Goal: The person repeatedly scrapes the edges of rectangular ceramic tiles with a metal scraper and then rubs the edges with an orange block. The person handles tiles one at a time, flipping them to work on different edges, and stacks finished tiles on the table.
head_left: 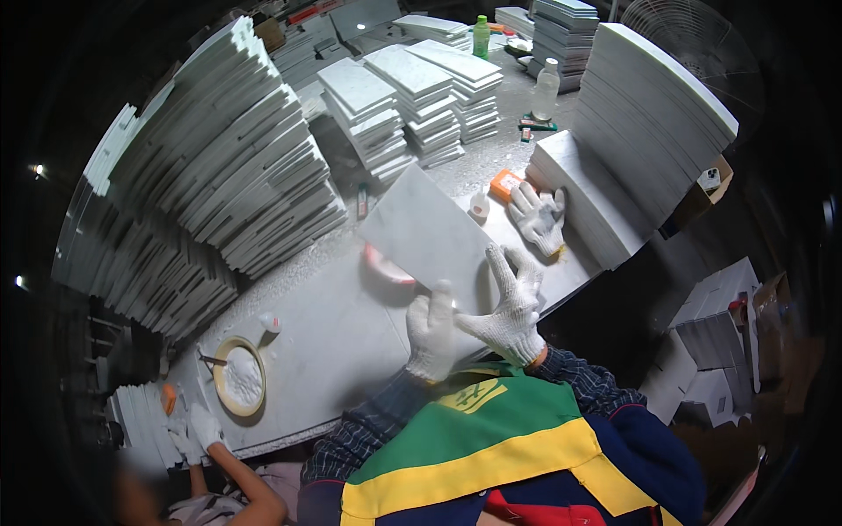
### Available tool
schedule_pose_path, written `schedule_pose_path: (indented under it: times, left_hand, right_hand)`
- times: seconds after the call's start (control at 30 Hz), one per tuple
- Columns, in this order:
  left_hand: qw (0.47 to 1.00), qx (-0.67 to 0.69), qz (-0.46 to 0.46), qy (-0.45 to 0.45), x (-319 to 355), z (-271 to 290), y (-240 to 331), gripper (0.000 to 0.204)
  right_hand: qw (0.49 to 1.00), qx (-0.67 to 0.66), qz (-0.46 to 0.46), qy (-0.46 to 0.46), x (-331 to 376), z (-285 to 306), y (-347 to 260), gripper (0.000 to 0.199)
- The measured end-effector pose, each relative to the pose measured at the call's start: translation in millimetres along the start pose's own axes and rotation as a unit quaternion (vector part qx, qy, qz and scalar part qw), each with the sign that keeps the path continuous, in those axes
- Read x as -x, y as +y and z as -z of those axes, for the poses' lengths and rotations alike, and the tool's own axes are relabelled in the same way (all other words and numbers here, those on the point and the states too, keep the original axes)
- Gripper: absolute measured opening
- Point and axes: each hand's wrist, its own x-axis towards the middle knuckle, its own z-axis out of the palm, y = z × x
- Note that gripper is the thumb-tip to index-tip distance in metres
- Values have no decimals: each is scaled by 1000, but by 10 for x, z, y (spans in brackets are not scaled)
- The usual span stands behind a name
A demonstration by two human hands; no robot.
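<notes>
A white-grey marble tile is tilted over the bench in front of me. My left hand, in a white knit glove and slightly blurred, is closed at the tile's near edge. My right hand, gloved the same way, has its fingers spread beside the tile's right edge. Its thumb stretches toward my left hand; whether the fingertips press on the tile I cannot tell. A red-and-white rounded object shows partly under the tile's left side. Past my right hand lie a loose white glove, an orange box and a small white bottle.
Tall tile stacks stand at the left and right, with lower stacks behind. A bowl of white paste sits on the bench at left. Beside it, another person's gloved hands work. A clear bottle stands farther back.
</notes>
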Motion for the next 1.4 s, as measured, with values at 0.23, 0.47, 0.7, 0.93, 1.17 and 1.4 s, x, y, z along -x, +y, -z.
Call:
schedule_pose_path:
  times: [0.23, 0.47, 0.7, 0.93, 1.17, 1.4]
  left_hand:
    - [957, -234, -157, 67, -70, 726, 541, 41]
    - [899, -412, -138, -59, 146, 1122, 947, 39]
    - [972, -224, 50, 58, 484, 2244, 850, 39]
    - [983, -155, 44, 89, 1114, 1700, -532, 57]
    - [926, 320, -122, 157, 799, 503, -551, 62]
    - [930, 344, -70, 109, 663, 859, -329, 53]
  right_hand:
    - [927, -321, -89, -174, -250, 94, -77, 98]
    - [746, -554, -163, -333, -509, 51, -255, 45]
    - [673, -611, -271, -317, -280, -127, -127, 29]
    - [544, -707, -356, -280, -304, -150, -23, 28]
    - [548, -680, -375, -310, -61, -290, 64, 37]
    - [651, -607, -313, -332, -272, -300, 146, 38]
